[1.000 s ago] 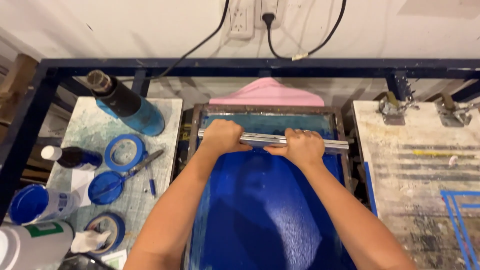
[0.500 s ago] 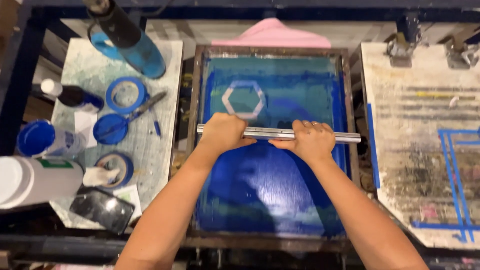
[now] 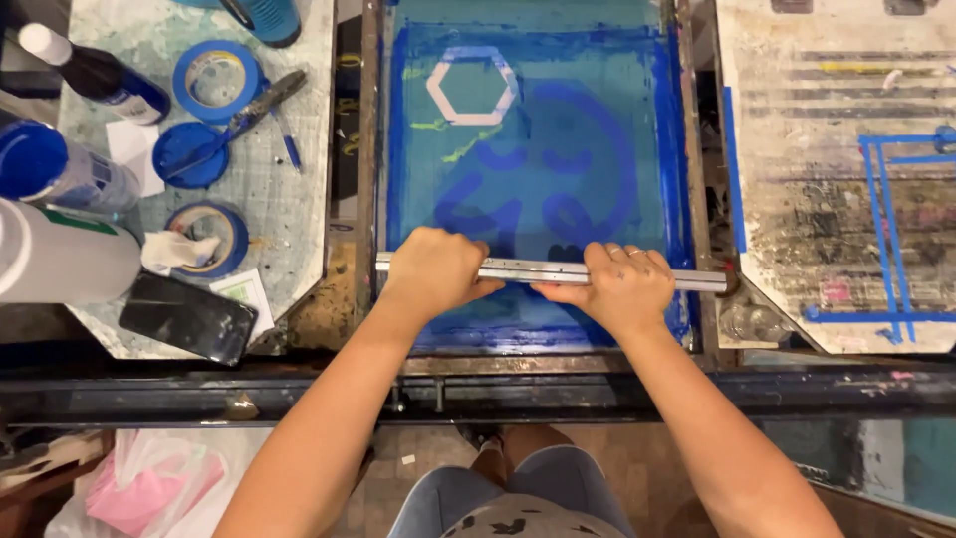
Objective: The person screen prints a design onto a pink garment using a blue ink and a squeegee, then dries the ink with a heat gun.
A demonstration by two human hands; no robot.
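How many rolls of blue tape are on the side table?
2 that I can see: one roll near the table's far edge, another closer, with a crumpled white rag in it. Others may lie outside the picture.

Left side table [image 3: 289, 229]: blue tape rolls [image 3: 217, 76], blue lid [image 3: 189, 154], black phone [image 3: 187, 318], dark bottle [image 3: 95, 72], white bottle [image 3: 60, 261]; right: ink-stained platen [image 3: 827, 219] with blue tape lines [image 3: 886, 229]
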